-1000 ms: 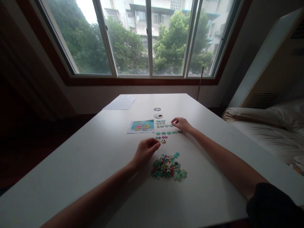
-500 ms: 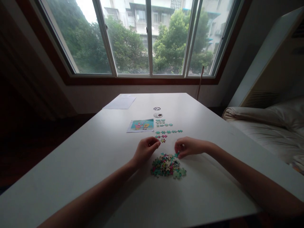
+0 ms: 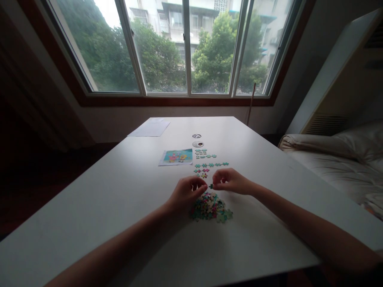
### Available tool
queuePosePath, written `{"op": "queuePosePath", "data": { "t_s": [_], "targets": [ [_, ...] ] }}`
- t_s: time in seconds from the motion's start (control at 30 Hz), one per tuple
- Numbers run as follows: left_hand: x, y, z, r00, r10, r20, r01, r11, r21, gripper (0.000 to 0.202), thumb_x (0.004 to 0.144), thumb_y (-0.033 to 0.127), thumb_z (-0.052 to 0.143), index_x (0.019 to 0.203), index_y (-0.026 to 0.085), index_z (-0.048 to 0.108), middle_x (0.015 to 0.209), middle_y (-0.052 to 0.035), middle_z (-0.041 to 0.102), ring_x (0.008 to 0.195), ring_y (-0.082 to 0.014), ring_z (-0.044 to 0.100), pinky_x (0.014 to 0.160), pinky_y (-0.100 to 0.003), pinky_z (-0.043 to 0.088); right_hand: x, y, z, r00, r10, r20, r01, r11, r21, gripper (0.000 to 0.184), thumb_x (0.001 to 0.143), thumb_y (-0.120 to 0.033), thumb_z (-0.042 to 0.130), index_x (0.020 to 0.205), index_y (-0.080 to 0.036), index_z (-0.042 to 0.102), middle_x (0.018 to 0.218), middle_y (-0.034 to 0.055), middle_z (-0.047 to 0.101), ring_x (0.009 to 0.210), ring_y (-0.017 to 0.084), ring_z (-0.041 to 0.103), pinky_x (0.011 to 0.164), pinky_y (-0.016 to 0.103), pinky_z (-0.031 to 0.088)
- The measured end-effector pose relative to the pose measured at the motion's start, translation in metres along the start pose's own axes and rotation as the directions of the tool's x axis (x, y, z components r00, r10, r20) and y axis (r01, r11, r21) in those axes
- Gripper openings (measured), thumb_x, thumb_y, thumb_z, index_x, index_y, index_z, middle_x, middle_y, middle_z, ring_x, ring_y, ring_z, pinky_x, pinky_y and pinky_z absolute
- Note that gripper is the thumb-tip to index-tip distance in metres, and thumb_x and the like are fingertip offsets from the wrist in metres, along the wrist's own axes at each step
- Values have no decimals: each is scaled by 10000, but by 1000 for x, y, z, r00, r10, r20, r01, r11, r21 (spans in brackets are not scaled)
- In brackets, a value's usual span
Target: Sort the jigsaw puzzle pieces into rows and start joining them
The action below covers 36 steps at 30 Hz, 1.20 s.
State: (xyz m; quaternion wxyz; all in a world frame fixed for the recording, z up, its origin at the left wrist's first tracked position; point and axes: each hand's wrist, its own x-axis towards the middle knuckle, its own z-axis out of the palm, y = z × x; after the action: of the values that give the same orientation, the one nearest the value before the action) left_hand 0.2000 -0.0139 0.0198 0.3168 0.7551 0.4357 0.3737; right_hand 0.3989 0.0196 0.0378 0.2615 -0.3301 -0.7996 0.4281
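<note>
My right hand (image 3: 230, 181) pinches a dark green jigsaw puzzle piece (image 3: 211, 186) between thumb and fingers, just above the far side of a heap of puzzle pieces (image 3: 209, 207). Close by on the left, my left hand (image 3: 188, 189) has its thumb and fingertips drawn together, almost meeting that piece; whether anything is between them is hidden. Beyond the hands lie short rows of sorted pieces (image 3: 211, 164), mostly teal, with pink and yellow ones (image 3: 204, 175) nearest me. A colourful cartoon picture sheet (image 3: 176, 157) lies to the left of the rows.
Two round discs (image 3: 198, 144) lie farther back on the white table (image 3: 119, 191). White paper (image 3: 149, 128) rests at the far left corner. A window stands behind the table, and a pale sofa (image 3: 323, 159) is on the right.
My right hand has lifted from the heap's right edge and moved left, carrying the green piece. My left hand has shifted slightly right and nearer me, so the hands are closer together.
</note>
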Motion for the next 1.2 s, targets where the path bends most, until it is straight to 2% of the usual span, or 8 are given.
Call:
{"op": "queuePosePath", "data": {
  "t_s": [0.37, 0.47, 0.53, 0.63, 0.73, 1.0, 1.2],
  "targets": [
    [-1, 0, 2, 998, 51, -29, -50, 998, 33, 154, 745, 246, 536, 687, 142, 635, 621, -10, 602, 555, -100, 473, 511, -199, 370, 0, -2, 11, 995, -11, -100, 7, 999, -38, 212, 660, -340, 658, 716, -146, 594, 603, -20, 549, 550, 73, 462, 517, 204, 346],
    [0, -1, 1, 998, 26, -52, -25, 1000, 8, 156, 743, 263, 549, 703, 139, 635, 639, -18, 611, 571, -110, 497, 530, -207, 388, 1, -1, 12, 992, -16, -123, 14, 1000, -15, 245, 675, -356, 645, 803, -150, 610, 662, -2, 584, 591, 88, 501, 541, 211, 378],
    [1, -2, -1, 997, -6, -82, 3, 999, -36, 170, 744, 282, 554, 728, 132, 635, 662, -28, 620, 588, -119, 518, 547, -216, 402, 2, 0, 11, 983, -15, -184, 11, 1000, -21, 257, 723, -375, 595, 846, -150, 619, 725, 21, 612, 641, 105, 527, 580, 228, 403],
    [3, -3, -5, 989, -56, -139, 44, 995, -91, 201, 743, 309, 560, 735, 122, 632, 677, -39, 626, 606, -131, 531, 562, -228, 412, 3, 2, 10, 962, 6, -273, -23, 998, -60, 273, 781, -388, 517, 817, -143, 632, 728, 37, 628, 657, 122, 535, 602, 247, 414],
    [5, -2, -6, 983, -75, -168, 57, 993, -106, 211, 738, 320, 567, 716, 120, 631, 669, -38, 622, 604, -131, 525, 558, -230, 406, 2, 2, 11, 960, 14, -278, -39, 996, -85, 285, 783, -399, 511, 790, -143, 636, 720, 39, 632, 652, 128, 534, 595, 248, 410],
    [6, -3, -4, 990, -68, -120, 49, 988, -149, 219, 731, 329, 576, 731, 117, 629, 679, -39, 618, 620, -134, 529, 574, -234, 413, 1, 0, 13, 954, -7, -299, -32, 992, -125, 257, 764, -384, 529, 728, -144, 612, 684, 26, 608, 618, 116, 506, 559, 230, 391],
    [6, -3, -5, 984, -67, -164, 44, 989, -139, 219, 739, 328, 567, 713, 118, 622, 636, -22, 588, 592, -120, 497, 552, -224, 391, 3, 6, 3, 895, -7, -445, -33, 996, -82, 308, 762, -420, 509, 744, -127, 600, 640, 21, 574, 576, 110, 482, 531, 229, 377]
  ]
}}
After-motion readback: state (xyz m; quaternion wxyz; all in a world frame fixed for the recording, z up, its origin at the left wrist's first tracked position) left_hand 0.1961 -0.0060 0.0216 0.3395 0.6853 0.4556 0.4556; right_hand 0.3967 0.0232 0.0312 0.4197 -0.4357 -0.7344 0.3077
